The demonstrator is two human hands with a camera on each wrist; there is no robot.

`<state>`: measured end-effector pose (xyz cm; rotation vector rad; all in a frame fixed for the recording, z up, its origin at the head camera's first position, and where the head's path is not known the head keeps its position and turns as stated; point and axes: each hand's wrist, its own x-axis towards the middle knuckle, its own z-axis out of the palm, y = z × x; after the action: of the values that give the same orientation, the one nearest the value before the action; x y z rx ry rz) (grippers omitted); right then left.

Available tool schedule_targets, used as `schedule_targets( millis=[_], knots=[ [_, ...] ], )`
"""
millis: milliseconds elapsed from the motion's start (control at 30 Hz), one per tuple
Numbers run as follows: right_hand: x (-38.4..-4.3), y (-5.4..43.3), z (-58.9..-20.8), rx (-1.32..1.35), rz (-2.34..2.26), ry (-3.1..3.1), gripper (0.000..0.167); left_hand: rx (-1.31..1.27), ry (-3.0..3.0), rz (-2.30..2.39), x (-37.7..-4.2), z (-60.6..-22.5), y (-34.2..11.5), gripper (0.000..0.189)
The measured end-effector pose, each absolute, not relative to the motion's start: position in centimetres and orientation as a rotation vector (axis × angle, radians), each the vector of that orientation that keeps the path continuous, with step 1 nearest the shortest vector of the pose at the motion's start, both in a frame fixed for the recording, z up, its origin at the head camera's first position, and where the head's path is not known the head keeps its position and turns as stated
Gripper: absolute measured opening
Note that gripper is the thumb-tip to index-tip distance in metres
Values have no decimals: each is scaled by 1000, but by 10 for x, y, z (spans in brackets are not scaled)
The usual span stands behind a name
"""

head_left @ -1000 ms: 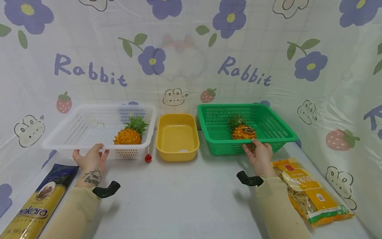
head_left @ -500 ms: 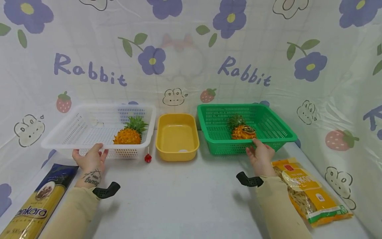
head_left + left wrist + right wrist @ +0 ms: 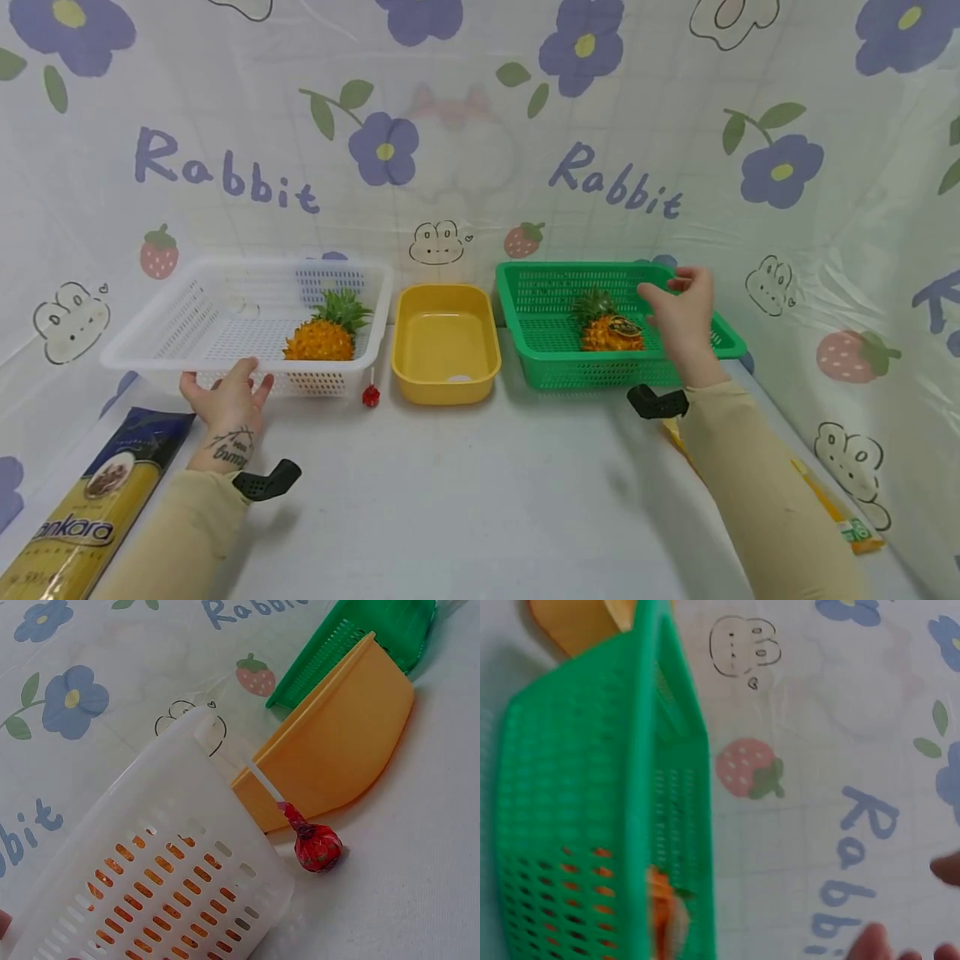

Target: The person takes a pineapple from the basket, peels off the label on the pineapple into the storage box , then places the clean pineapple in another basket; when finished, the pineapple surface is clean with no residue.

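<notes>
My left hand (image 3: 225,408) grips the front rim of the white basket (image 3: 300,367), thumb on top and fingers below. A small pineapple (image 3: 318,340) lies in that basket's right half; its orange skin shows through the slots in the left wrist view. My right hand (image 3: 688,325) is raised over the right part of the green basket (image 3: 585,372), fingers loosely bent and holding nothing. Inside the green basket lies another pineapple (image 3: 609,335) with a dark label. In the right wrist view, fingertips (image 3: 874,941) appear apart from the basket.
Between the baskets stands a yellow tub (image 3: 446,390). A red-wrapped lollipop (image 3: 319,847) lies beside the white basket. At left is a spaghetti pack (image 3: 97,500); a yellow food bag (image 3: 855,529) at right is mostly hidden by my forearm. A printed curtain (image 3: 465,175) hangs behind.
My right hand has let go of the green basket's front rim and risen up and to the right, its forearm now covering much of the yellow bag. The left hand keeps its grip.
</notes>
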<state>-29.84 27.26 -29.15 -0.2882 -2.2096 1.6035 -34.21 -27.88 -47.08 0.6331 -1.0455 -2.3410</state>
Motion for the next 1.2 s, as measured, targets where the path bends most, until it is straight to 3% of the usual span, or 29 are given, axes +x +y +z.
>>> schedule_targets(
  millis=[233, 600, 1200],
  knots=[
    [-322, 268, -260, 30, 1278, -2623, 71, 638, -1071, -2342, -342, -470, -281, 97],
    [-355, 257, -253, 332, 698, -3132, 63, 656, -1107, -2325, -337, -468, -279, 98],
    [-367, 278, -298, 327, 400, -3457, 71, 632, -1135, -2289, -335, -468, -277, 96]
  ],
)
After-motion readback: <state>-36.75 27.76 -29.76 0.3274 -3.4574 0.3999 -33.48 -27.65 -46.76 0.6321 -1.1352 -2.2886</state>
